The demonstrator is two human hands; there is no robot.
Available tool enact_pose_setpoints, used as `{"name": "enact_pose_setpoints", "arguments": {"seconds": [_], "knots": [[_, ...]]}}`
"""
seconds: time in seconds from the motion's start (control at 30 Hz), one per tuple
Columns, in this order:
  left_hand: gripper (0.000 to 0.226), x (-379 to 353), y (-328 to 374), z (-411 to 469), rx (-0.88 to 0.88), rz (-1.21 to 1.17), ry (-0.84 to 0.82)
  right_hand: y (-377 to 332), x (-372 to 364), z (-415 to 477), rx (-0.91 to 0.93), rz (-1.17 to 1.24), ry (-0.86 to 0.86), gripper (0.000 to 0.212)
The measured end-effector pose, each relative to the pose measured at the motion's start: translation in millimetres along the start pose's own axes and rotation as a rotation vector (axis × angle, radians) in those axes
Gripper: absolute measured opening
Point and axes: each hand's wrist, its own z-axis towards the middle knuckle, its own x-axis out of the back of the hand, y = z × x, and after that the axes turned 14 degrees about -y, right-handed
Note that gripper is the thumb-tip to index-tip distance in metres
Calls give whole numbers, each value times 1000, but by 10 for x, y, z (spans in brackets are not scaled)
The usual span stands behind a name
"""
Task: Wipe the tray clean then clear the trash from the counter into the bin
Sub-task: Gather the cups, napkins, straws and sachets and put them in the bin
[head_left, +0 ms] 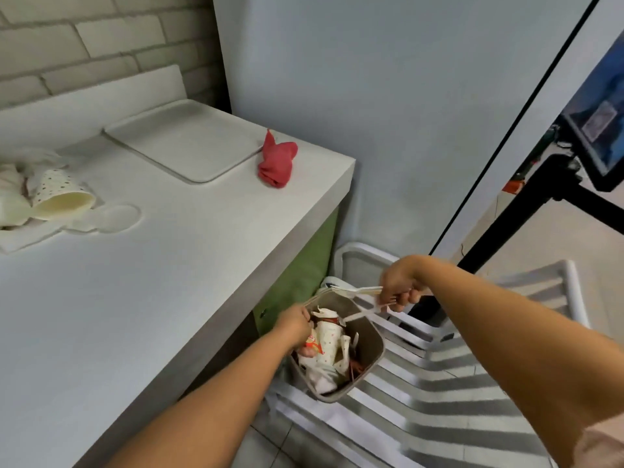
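Head view, single entry.

Progress (judged): the grey rectangular plastic tray [182, 143] lies flat at the back of the white table [169, 282]. It is bare and shows no visible marks. A crumpled red cloth [277, 163] lies just beside the tray's right corner, in no hand. The wiping step looks done.

The clearing step is under way. The small grey plastic bin [369, 349] stands well apart from the tray, off the table's edge to the right and lower, on a white slatted chair [439, 383]. It already holds a crushed dotted paper cup [329, 342] and other scraps, and is near full.

Hands:
- The right hand [398, 287] hangs over the bin's rim on the side toward the tray. Its curled fingers grip a bunch of white plastic cutlery [358, 292], not yet let go.
- The left hand [293, 324] is at the bin's left rim with its fingers bent inward. I cannot tell whether it grips the rim or some trash.

Left to do (judged): drop the cutlery. Then fetch what lies well to the left of the tray, toward the table's front:
- a tipped dotted paper cup [60, 197]
- crumpled white napkins [13, 201] touching that cup
- clear round plastic lids [111, 217] just beside it
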Motion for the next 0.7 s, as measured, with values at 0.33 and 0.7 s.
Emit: {"name": "enact_pose_setpoints", "arguments": {"seconds": [0.33, 0.7], "knots": [[43, -159, -7, 259, 106, 52, -2, 181, -120, 490, -146, -98, -19, 29], [45, -76, 67, 228, 69, 52, 25, 161, -319, 650, -107, -90, 164, 33]]}}
